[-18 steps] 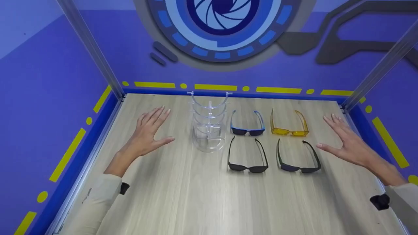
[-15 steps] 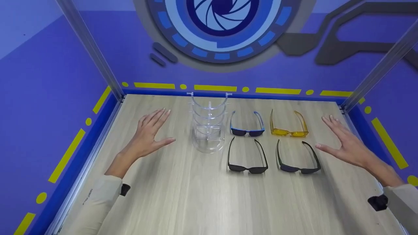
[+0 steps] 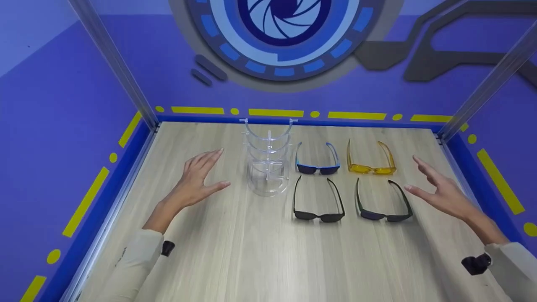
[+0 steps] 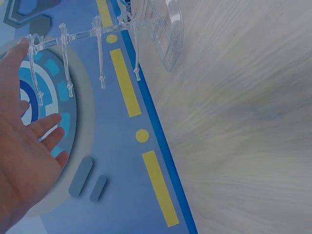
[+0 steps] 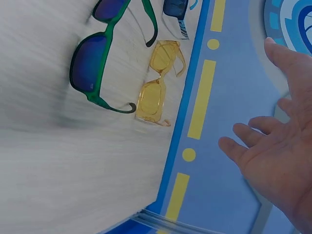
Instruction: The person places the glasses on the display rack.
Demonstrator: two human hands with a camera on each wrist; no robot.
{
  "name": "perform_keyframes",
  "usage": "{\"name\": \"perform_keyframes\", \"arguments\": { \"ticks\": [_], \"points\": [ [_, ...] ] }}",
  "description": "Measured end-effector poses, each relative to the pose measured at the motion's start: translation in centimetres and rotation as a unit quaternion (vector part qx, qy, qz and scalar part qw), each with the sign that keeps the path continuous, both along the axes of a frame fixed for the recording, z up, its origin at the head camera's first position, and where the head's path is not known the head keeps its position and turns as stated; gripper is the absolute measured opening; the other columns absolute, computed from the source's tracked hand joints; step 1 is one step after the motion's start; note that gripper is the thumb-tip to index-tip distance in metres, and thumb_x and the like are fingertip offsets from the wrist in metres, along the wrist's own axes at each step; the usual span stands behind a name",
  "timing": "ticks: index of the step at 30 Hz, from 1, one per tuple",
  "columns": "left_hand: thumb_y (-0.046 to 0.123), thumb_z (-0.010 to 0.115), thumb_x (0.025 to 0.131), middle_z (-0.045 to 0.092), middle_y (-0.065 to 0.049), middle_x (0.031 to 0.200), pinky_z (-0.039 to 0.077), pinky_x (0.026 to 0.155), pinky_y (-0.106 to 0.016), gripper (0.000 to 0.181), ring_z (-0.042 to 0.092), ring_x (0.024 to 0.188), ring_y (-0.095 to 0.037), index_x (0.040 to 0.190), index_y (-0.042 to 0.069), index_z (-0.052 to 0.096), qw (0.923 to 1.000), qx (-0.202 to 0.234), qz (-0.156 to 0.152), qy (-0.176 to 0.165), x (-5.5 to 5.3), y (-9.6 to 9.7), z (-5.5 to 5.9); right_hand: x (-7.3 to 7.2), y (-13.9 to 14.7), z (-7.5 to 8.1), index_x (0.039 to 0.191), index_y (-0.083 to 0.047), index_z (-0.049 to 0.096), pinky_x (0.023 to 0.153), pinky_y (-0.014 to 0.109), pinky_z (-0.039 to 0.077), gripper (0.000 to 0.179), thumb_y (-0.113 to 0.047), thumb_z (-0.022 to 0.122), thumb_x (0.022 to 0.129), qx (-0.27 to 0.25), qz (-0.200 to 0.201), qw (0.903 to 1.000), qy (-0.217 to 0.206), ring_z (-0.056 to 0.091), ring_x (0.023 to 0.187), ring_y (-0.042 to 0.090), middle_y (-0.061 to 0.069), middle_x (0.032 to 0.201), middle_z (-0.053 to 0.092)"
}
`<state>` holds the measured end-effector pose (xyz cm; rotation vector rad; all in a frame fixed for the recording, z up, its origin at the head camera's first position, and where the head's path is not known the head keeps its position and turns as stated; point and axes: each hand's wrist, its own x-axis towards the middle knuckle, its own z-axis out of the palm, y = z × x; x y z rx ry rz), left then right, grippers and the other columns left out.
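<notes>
A clear plastic display stand (image 3: 269, 167) with several curved tiers stands upright near the middle of the table. To its right lie blue-framed sunglasses (image 3: 317, 169) and yellow glasses (image 3: 371, 169) in the back row. Nearer to me are black sunglasses (image 3: 319, 216) and dark sunglasses (image 3: 385, 216), whose frame looks green in the right wrist view. My left hand (image 3: 196, 182), fingers extended and thumb apart, is held left of the stand and touches nothing. On the far side, my right hand (image 3: 440, 191) hovers right of the dark sunglasses, holding nothing.
The wooden tabletop (image 3: 268, 256) is bounded by blue walls at the back and both sides. Metal posts (image 3: 121, 71) rise at the back corners. A dark wrist camera (image 3: 476, 264) sticks out from the right sleeve, and another (image 3: 167, 248) from the left.
My left hand has moved slightly right and toward me. The right hand has turned and its fingers have dropped a little. Stand and glasses stay put.
</notes>
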<state>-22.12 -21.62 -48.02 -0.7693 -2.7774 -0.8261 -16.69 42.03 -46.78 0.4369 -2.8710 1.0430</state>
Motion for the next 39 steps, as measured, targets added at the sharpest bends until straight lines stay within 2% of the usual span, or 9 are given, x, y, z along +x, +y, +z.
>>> {"name": "perform_keyframes", "arguments": {
  "ticks": [2, 5, 8, 11, 14, 20, 26, 32, 39],
  "points": [
    [0.047, 0.074, 0.09, 0.042, -0.01, 0.162, 0.019, 0.12, -0.062, 0.088, 0.034, 0.148, -0.037, 0.161, 0.017, 0.032, 1.0, 0.001, -0.001, -0.003, 0.0, 0.2, -0.2, 0.2, 0.0, -0.3, 0.164, -0.022, 0.024, 0.098, -0.007, 0.023, 0.083, -0.018, 0.072, 0.096, 0.0, -0.003, 1.0, 0.001, 0.041, 0.147, 0.034, 0.03, 0.16, 0.036],
    [0.046, 0.074, 0.09, 0.042, -0.01, 0.162, 0.018, 0.12, -0.061, 0.088, 0.033, 0.149, -0.036, 0.162, 0.018, 0.031, 0.9999, 0.005, -0.003, -0.008, -0.1, 0.6, -0.6, 0.5, -0.1, -0.7, 0.163, -0.02, 0.027, 0.096, -0.007, 0.028, 0.08, -0.017, 0.071, 0.096, -0.013, 0.002, 0.9999, 0.002, 0.043, 0.141, -0.006, 0.028, 0.157, 0.041],
    [0.046, 0.074, 0.09, 0.042, -0.01, 0.162, 0.018, 0.121, -0.061, 0.088, 0.033, 0.149, -0.036, 0.162, 0.018, 0.03, 0.9998, 0.012, -0.006, -0.015, -0.1, 1.0, -1.1, 0.7, -0.2, -1.0, 0.162, -0.017, 0.03, 0.097, -0.005, 0.033, 0.077, -0.014, 0.07, 0.097, -0.029, 0.013, 0.9995, 0.003, 0.037, 0.125, -0.027, 0.004, 0.158, 0.045],
    [0.046, 0.074, 0.09, 0.041, -0.01, 0.162, 0.017, 0.121, -0.061, 0.088, 0.033, 0.149, -0.036, 0.162, 0.017, 0.031, 0.9995, 0.019, -0.008, -0.025, 0.0, 1.5, -1.6, 0.9, -0.4, -1.3, 0.162, -0.016, 0.031, 0.097, -0.003, 0.037, 0.074, -0.012, 0.068, 0.098, -0.045, 0.023, 0.9987, -0.003, 0.041, 0.124, -0.025, -0.024, 0.149, 0.042],
    [0.047, 0.073, 0.091, 0.041, -0.01, 0.162, 0.017, 0.122, -0.062, 0.088, 0.033, 0.15, -0.035, 0.162, 0.017, 0.03, 0.999, 0.024, -0.007, -0.038, 0.0, 2.0, -2.0, 1.0, -0.7, -1.5, 0.162, -0.014, 0.031, 0.096, -0.002, 0.039, 0.071, -0.012, 0.066, 0.1, -0.062, 0.025, 0.9976, -0.017, 0.044, 0.123, -0.023, -0.033, 0.143, 0.04],
    [0.045, 0.074, 0.09, 0.042, -0.01, 0.162, 0.017, 0.122, -0.062, 0.089, 0.034, 0.149, -0.035, 0.162, 0.018, 0.03, 0.997, 0.048, -0.005, -0.06, -0.1, 2.9, -2.6, 1.1, -1.3, -2.2, 0.16, -0.005, 0.03, 0.095, 0.0, 0.043, 0.068, -0.009, 0.063, 0.101, -0.098, 0.031, 0.9937, -0.044, 0.05, 0.122, -0.019, -0.034, 0.139, 0.045],
    [0.046, 0.073, 0.092, 0.044, -0.008, 0.16, 0.02, 0.121, -0.059, 0.089, 0.034, 0.149, -0.031, 0.163, 0.022, 0.026, 0.994, 0.069, -0.007, -0.084, -0.1, 3.4, -3.5, 1.2, -2.1, -2.9, 0.16, -0.007, 0.031, 0.091, 0.004, 0.048, 0.065, -0.011, 0.061, 0.102, -0.123, 0.034, 0.9893, -0.07, 0.055, 0.121, -0.013, -0.016, 0.144, 0.055],
    [0.045, 0.071, 0.094, 0.049, -0.009, 0.156, 0.022, 0.123, -0.06, 0.087, 0.037, 0.149, -0.032, 0.164, 0.021, 0.024, 0.9909, 0.088, -0.006, -0.102, 0.3, 4.0, -4.7, 1.6, -3.0, -3.9, 0.16, -0.003, 0.029, 0.094, 0.008, 0.05, 0.061, -0.005, 0.055, 0.104, -0.192, 0.058, 0.9745, -0.101, 0.06, 0.124, -0.005, -0.021, 0.142, 0.056],
    [0.044, 0.071, 0.095, 0.048, -0.01, 0.157, 0.028, 0.122, -0.062, 0.085, 0.039, 0.148, -0.033, 0.164, 0.021, 0.025, 0.9821, 0.117, 0.0, -0.147, 0.5, 5.0, -6.8, 2.7, -4.3, -5.3, 0.159, 0.0, 0.028, 0.096, 0.009, 0.05, 0.061, -0.003, 0.054, 0.104, -0.23, 0.063, 0.9638, -0.12, 0.061, 0.125, -0.003, -0.007, 0.146, 0.059]
  ]
}}
